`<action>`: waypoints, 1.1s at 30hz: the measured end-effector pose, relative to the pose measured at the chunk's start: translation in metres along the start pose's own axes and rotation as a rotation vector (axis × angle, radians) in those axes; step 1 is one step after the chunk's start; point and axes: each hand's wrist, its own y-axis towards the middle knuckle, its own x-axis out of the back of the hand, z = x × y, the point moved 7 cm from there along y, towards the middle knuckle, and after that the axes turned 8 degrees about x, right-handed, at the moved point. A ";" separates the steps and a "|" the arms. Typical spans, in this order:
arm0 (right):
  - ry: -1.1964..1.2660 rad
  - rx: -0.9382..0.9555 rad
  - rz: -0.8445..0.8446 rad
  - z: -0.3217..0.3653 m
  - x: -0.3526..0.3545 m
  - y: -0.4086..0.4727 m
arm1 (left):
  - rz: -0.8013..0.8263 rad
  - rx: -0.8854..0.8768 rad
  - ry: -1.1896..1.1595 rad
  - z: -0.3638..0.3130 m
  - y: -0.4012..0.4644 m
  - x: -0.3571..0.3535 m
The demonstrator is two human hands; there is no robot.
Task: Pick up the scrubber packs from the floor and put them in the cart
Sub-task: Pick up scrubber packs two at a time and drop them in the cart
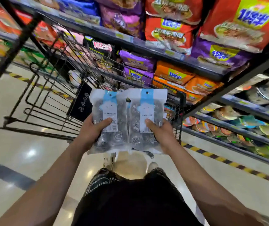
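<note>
Both thumbs lie flat on top of the packs, and the other fingers are tucked under them where they cannot be seen. In the middle of the frame the left hand [91,132] holds the left scrubber pack [109,119] by its lower left side, with the thumb pressed on the white label. Beside it the right hand [161,134] holds the right scrubber pack [145,118] by its lower right side, thumb on its label too. Each hand grips its pack between thumb and hidden fingers.

The two packs sit side by side, edges touching or a bit over each other. They are see-through bags with blue and white cards and dark round scrubbers inside. They are held up off the floor [16,152], just in front of the near end of the black wire cart [181,101].

At the top and right of the frame, shelves [155,51] hold red, purple and orange noodle bags. Yellow and black tape runs along the shiny floor at the lower right
</note>
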 end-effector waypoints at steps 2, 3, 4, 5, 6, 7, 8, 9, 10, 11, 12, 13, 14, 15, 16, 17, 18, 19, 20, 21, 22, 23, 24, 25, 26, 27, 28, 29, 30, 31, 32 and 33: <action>0.019 -0.024 -0.066 0.002 -0.019 0.006 | 0.018 0.013 0.011 -0.012 0.022 0.018; 0.031 -0.040 -0.089 0.001 -0.028 0.009 | 0.026 0.020 0.021 -0.017 0.034 0.025; 0.035 -0.047 -0.112 -0.001 -0.036 0.013 | 0.044 0.022 0.037 -0.022 0.045 0.031; 0.030 -0.050 -0.131 -0.002 -0.045 0.017 | 0.058 0.023 0.060 -0.026 0.056 0.037; 0.034 -0.057 -0.157 -0.004 -0.051 0.020 | 0.072 0.027 0.086 -0.029 0.066 0.042; 0.030 -0.071 -0.183 -0.010 -0.055 0.025 | 0.085 0.036 0.104 -0.030 0.077 0.045; 0.037 -0.079 -0.199 -0.013 -0.061 0.030 | 0.093 0.054 0.126 -0.030 0.086 0.049; 0.043 -0.104 -0.205 -0.018 -0.067 0.034 | 0.106 0.068 0.153 -0.028 0.093 0.052; 0.046 -0.115 -0.215 -0.023 -0.071 0.039 | 0.115 0.080 0.179 -0.026 0.103 0.055; 0.044 -0.139 -0.225 -0.029 -0.074 0.045 | 0.119 0.090 0.202 -0.023 0.112 0.057; 0.033 -0.143 -0.245 -0.035 -0.077 0.052 | 0.114 0.102 0.229 -0.019 0.122 0.060; 0.004 -0.140 -0.245 -0.043 -0.080 0.060 | 0.104 0.114 0.254 -0.014 0.133 0.062; -0.029 -0.139 -0.241 -0.053 -0.082 0.070 | 0.086 0.127 0.274 -0.008 0.145 0.064; -0.067 -0.158 -0.231 -0.060 -0.086 0.078 | 0.066 0.146 0.288 0.000 0.158 0.065; -0.095 -0.169 -0.234 -0.069 -0.087 0.087 | 0.043 0.168 0.294 0.009 0.169 0.066; -0.125 -0.192 -0.233 -0.079 -0.087 0.096 | 0.023 0.175 0.300 0.016 0.179 0.065; -0.146 -0.192 -0.236 -0.088 -0.087 0.106 | 0.011 0.180 0.312 0.025 0.191 0.064; -0.174 -0.204 -0.241 -0.099 -0.087 0.115 | 0.003 0.183 0.319 0.036 0.204 0.063; -0.199 -0.196 -0.245 -0.112 -0.087 0.125 | -0.004 0.194 0.327 0.047 0.216 0.063; -0.220 -0.195 -0.259 -0.124 -0.087 0.135 | -0.010 0.210 0.333 0.056 0.227 0.062; -0.228 -0.185 -0.276 -0.136 -0.086 0.143 | -0.013 0.220 0.340 0.066 0.240 0.060; -0.235 -0.184 -0.282 -0.148 -0.087 0.151 | -0.012 0.212 0.350 0.075 0.252 0.058; -0.243 -0.187 -0.298 -0.163 -0.086 0.158 | -0.011 0.220 0.355 0.083 0.262 0.057; -0.251 -0.194 -0.305 -0.172 -0.086 0.163 | -0.017 0.242 0.355 0.086 0.266 0.052; -0.258 -0.193 -0.319 -0.183 -0.086 0.169 | -0.017 0.254 0.384 0.099 0.280 0.053; -0.266 -0.208 -0.324 -0.193 -0.087 0.173 | -0.023 0.285 0.425 0.108 0.287 0.053; -0.274 -0.220 -0.315 -0.200 -0.088 0.177 | -0.039 0.292 0.445 0.115 0.294 0.055; -0.284 -0.240 -0.308 -0.207 -0.089 0.180 | -0.059 0.277 0.453 0.120 0.302 0.058; -0.302 -0.257 -0.296 -0.211 -0.090 0.181 | -0.082 0.286 0.461 0.123 0.305 0.059; -0.336 -0.284 -0.288 -0.210 -0.091 0.181 | -0.111 0.302 0.499 0.120 0.303 0.060; -0.368 -0.313 -0.286 -0.207 -0.091 0.179 | -0.143 0.304 0.578 0.117 0.302 0.061; -0.410 -0.354 -0.291 -0.206 -0.089 0.177 | -0.167 0.293 0.659 0.111 0.300 0.062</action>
